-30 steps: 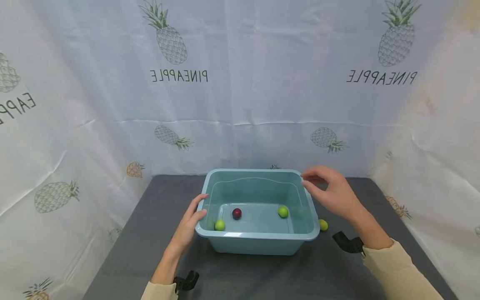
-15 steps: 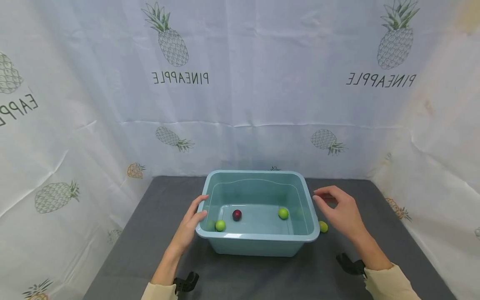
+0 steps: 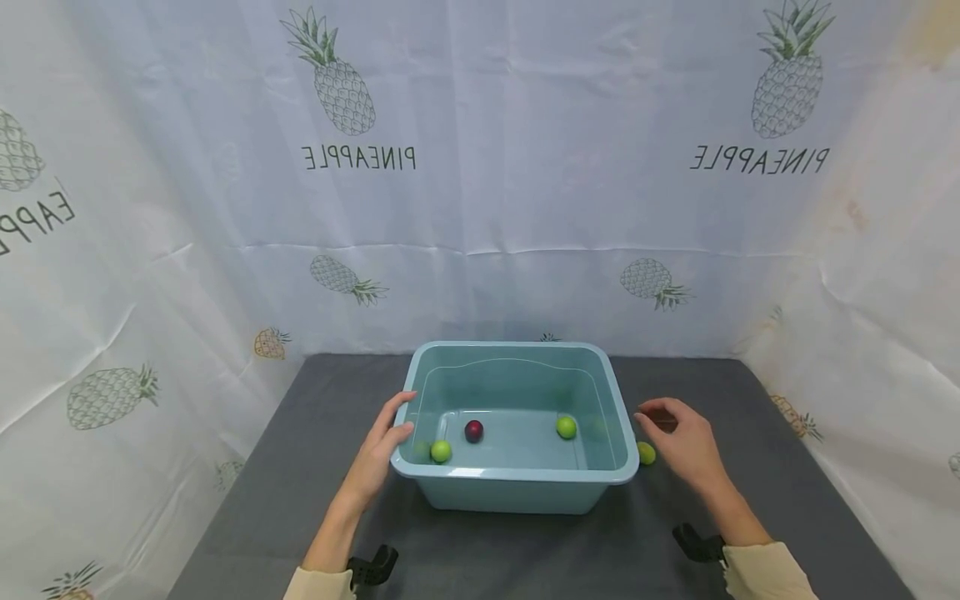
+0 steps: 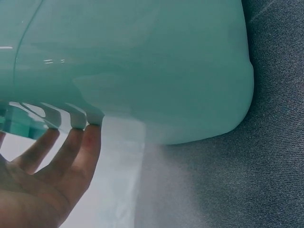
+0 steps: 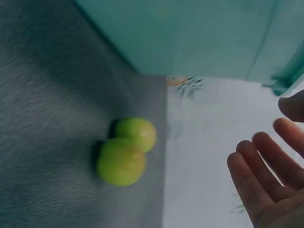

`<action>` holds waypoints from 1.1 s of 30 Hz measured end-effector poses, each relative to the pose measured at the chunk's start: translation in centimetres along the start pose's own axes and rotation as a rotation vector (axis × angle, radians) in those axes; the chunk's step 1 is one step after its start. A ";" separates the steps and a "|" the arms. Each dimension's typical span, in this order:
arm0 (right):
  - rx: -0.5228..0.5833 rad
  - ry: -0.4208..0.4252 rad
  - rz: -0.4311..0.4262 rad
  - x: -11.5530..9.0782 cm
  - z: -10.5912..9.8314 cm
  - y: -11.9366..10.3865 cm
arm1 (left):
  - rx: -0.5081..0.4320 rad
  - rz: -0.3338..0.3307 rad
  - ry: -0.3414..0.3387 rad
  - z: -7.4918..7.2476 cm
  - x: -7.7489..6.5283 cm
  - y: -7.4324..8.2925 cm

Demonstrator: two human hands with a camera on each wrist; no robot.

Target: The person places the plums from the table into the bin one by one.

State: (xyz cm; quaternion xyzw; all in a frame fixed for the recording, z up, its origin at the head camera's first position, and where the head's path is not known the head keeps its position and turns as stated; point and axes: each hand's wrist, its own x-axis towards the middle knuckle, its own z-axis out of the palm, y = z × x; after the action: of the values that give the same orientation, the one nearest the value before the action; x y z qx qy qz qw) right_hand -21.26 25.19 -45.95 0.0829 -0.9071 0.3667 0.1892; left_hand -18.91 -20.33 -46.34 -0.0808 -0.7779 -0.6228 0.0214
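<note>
A light blue-green plastic basin [image 3: 517,495] stands on the dark grey table. My left hand [image 3: 371,457] grips its left rim; in the left wrist view the fingers [image 4: 78,159] meet the outer wall from below. Inside lie a dark red round fruit [image 3: 473,431], one green round fruit [image 3: 441,451] near the left front corner and another green fruit [image 3: 566,427] at the right. My right hand [image 3: 686,446] hovers beyond the basin's right side, fingers loosely bent, holding nothing. Below it, two yellow-green fruits [image 5: 121,162] touch each other on the table; the head view shows only one.
The grey tabletop [image 3: 300,467] reaches back to a white curtain [image 3: 525,183] printed with pineapples, which also encloses the left and right sides. Black wrist mounts [image 3: 373,565] sit on both forearms.
My right hand has come away from above the basin's right back corner, moving right, down and nearer to the green fruit outside. The left hand, basin and fruits stay in place.
</note>
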 end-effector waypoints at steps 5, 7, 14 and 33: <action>-0.004 -0.042 0.071 -0.5 0.4 1.3 | 0.012 -0.007 0.006 0.0 0.0 -0.1; -0.004 -0.054 0.094 -0.6 0.6 1.9 | 0.014 -0.009 0.008 0.0 0.0 -0.1; 0.016 -0.078 0.135 -1.3 1.5 3.9 | 0.009 -0.006 0.008 0.0 0.0 -0.2; 0.040 -0.168 0.246 -2.6 3.1 6.7 | 0.001 -0.014 0.007 0.2 0.1 -0.2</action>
State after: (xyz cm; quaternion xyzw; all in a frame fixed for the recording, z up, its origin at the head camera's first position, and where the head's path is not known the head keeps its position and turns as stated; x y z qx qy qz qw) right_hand -21.73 27.91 -53.28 0.0052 -0.9156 0.3969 0.0648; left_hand -18.98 -20.22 -46.56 -0.0731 -0.7785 -0.6231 0.0197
